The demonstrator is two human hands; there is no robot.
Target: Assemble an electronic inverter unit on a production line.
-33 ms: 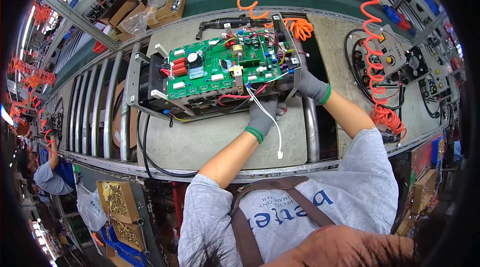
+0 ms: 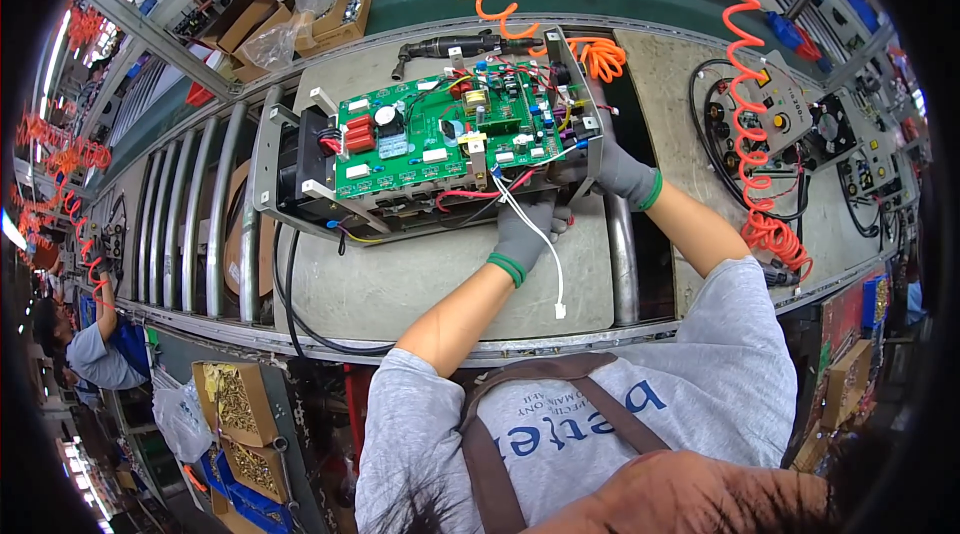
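Observation:
A welder-like electrical unit (image 2: 380, 209) stands on a grey board, with a green circuit board (image 2: 410, 129) on top and metal panels at both ends. My left hand (image 2: 525, 232), in a grey glove with a green cuff, reaches in under the circuit board at the near side. Its partly visible fingers are curled; what they hold is hidden. Against the outside of the right end panel (image 2: 594, 159) is my right hand (image 2: 627, 177), gloved likewise, its fingers hidden behind that panel. A white cable (image 2: 555, 264) with a white plug hangs over my left hand.
A black air screwdriver (image 2: 450, 45) lies behind the unit, near a coiled orange hose (image 2: 600, 59). Another coiled hose (image 2: 745, 84) hangs at right before further units (image 2: 775, 124). Metal rollers (image 2: 200, 224) lie left. Boxes of small brass-coloured parts (image 2: 238, 404) stand lower left; a co-worker (image 2: 100, 344) is beyond.

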